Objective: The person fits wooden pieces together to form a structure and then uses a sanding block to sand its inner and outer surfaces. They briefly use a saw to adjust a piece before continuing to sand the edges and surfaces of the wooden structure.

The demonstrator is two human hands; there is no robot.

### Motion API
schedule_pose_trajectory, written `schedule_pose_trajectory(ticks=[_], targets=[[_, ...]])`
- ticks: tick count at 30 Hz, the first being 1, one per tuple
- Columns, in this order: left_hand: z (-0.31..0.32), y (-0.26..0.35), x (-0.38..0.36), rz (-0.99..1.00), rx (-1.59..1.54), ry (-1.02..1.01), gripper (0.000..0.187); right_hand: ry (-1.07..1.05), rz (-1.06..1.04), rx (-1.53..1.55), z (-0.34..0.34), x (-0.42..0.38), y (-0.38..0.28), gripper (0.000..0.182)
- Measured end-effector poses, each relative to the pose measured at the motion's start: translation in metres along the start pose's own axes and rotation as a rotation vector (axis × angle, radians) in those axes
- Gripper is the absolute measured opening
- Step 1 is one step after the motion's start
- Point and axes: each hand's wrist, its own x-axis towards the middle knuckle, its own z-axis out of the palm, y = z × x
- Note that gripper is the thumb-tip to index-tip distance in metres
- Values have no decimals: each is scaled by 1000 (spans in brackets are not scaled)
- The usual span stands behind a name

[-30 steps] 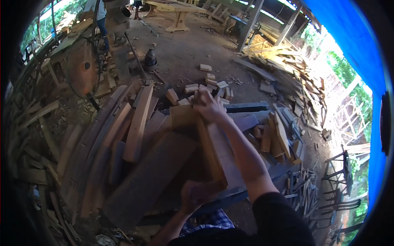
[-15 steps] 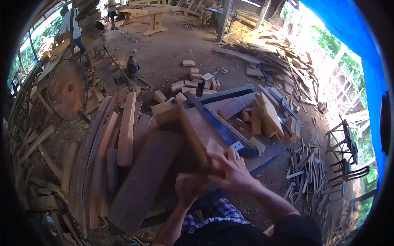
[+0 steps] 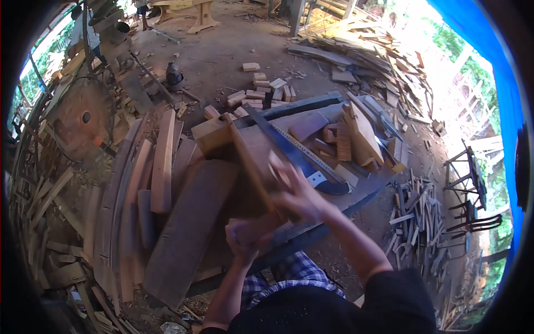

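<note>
My left hand (image 3: 240,238) is closed around the near end of a reddish-brown wooden block (image 3: 261,225) close to my body. The block's far end meets a narrow upright wooden board (image 3: 247,161) that runs away from me. At that board's far end is a thick pale wooden block (image 3: 213,136). My right hand (image 3: 299,195), slightly blurred, hovers at the board's near end with its fingers stretched forward and apart. Just beyond it lies a dark blade-like strip (image 3: 283,142) with a yellowish ruler (image 3: 308,157) along it.
A wide dark plank (image 3: 192,228) leans at the left of the workbench (image 3: 356,195), beside long timbers (image 3: 164,161). Wood offcuts (image 3: 361,133) crowd the right side. Small blocks (image 3: 255,94) lie on the ground ahead. A large round blade (image 3: 83,119) stands at far left.
The view has tipped so the scene sits higher. My right hand has shifted forward and its fingers have straightened. My left hand keeps its grip on the wooden block.
</note>
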Motion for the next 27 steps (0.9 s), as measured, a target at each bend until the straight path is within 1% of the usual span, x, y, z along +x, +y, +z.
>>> schedule_pose_trajectory(ticks=[1, 2, 3, 5, 7, 8, 9, 11, 12, 13, 15, 16, 18, 19, 21, 22, 23, 24, 25, 26, 27], targets=[[1, -2, 3, 48, 38, -2, 77, -1, 113, 8, -2, -40, -20, 76], [2, -2, 6, 55, 23, 1, 77, -1, 224, 16, -6, -61, -37, 74], [2, -2, 7, 81, 28, -11, 77, 2, 223, 3, -11, -59, -46, 74], [2, -3, 8, 100, 38, -28, 77, -64, 234, -147, -11, -53, -54, 71], [1, -3, 5, 82, 24, -33, 77, -14, 105, -350, -5, 6, -31, 75], [0, -2, 5, 72, 38, -27, 77, -37, 158, -344, -2, 48, -27, 75], [-1, 0, 4, 77, 44, -33, 77, 28, 132, -397, 10, 94, -9, 74], [-2, 3, 5, 67, 72, -40, 78, 95, 106, -400, 24, 189, 10, 70], [-2, 7, 5, 61, 81, -39, 77, 42, 192, -382, 20, 228, 6, 68], [-1, 9, 7, 63, 86, -38, 77, 17, 241, -393, 17, 253, 1, 68], [0, 6, 7, 89, 92, -18, 77, 37, 252, -421, 22, 264, 1, 68], [1, 4, 5, 113, 83, 4, 77, 58, 268, -463, 22, 261, 0, 69], [1, -1, 4, 87, 81, -5, 77, 50, 276, -432, 18, 215, -9, 68], [0, -1, 2, 57, 82, -12, 77, 35, 286, -397, 16, 179, -15, 68], [2, 0, 3, 44, 75, -9, 77, 60, 181, -487, 19, 91, -12, 67], [2, 1, 4, 29, 87, -16, 76, 8, 176, -443, 8, 46, -41, 66], [2, 2, 4, 40, 68, 2, 76, 26, 192, -458, 6, 10, -58, 66], [3, 4, 5, 33, 38, -9, 74, 51, 201, -539, 8, -20, -72, 71], [4, 4, 9, 32, 8, -16, 71, 73, 239, -533, 12, -37, -83, 70], [6, 10, 13, 52, -9, 10, 71, 73, 213, -559, 11, -32, -90, 70], [6, 18, 14, 33, -9, 25, 65, 14, 260, -643, 12, -24, -96, 71]])
